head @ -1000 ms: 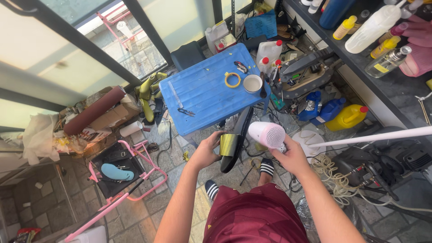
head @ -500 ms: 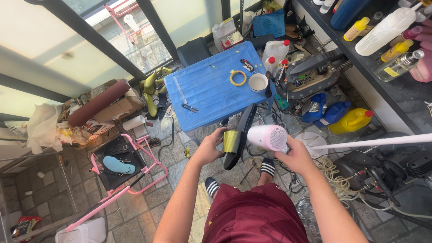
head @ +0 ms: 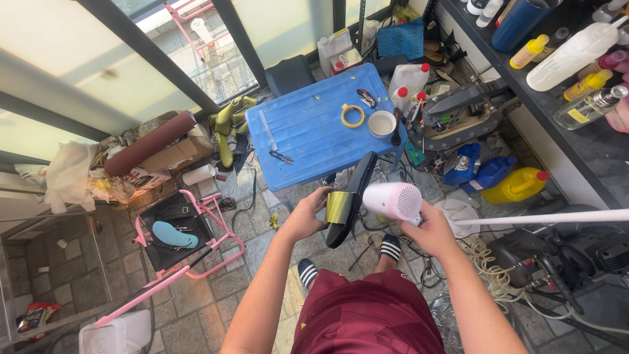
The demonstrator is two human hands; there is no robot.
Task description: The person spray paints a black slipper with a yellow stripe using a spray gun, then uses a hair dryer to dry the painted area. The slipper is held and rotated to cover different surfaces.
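Sandal (head: 350, 200) in left hand (head: 308, 215), beside hairdryer (head: 392, 200).

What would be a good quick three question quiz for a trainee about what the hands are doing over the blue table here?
1. True or false: the left hand holds a black shoe sole with a gold strap.
2. Which tool does the right hand grip? A) scissors B) pink and white hair dryer C) paintbrush
3. Name the yellow ring-shaped thing lying on the blue table, next to the white cup.

Key:
1. True.
2. B, with its nozzle end beside the sole.
3. A roll of yellow tape.
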